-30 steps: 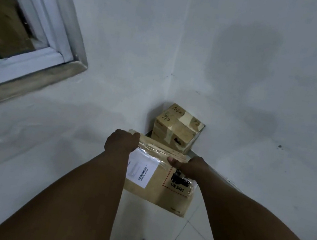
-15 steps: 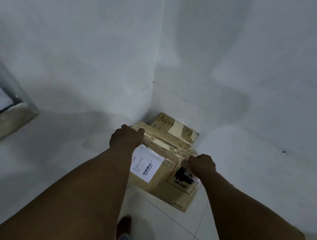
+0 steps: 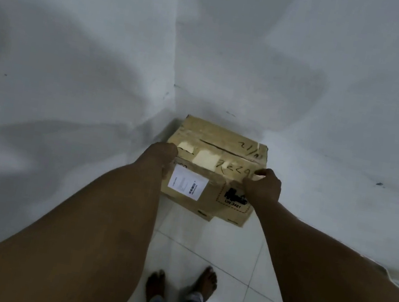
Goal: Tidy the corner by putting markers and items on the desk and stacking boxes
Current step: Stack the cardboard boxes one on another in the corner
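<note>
Cardboard met both hands: the left hand [image 3: 160, 155] curled over the upper left corner of the top box [image 3: 212, 179], and the right hand [image 3: 262, 187] gripped its upper right edge, fingers bent round the rim. This box bore a white label [image 3: 187, 183] and a black printed mark [image 3: 235, 198]. It sat in the corner where two white walls [image 3: 78, 53] met, upon a lower box [image 3: 205, 214] on the tiled floor [image 3: 229, 254]. Two bare feet [image 3: 206, 283] stood nearby.
</note>
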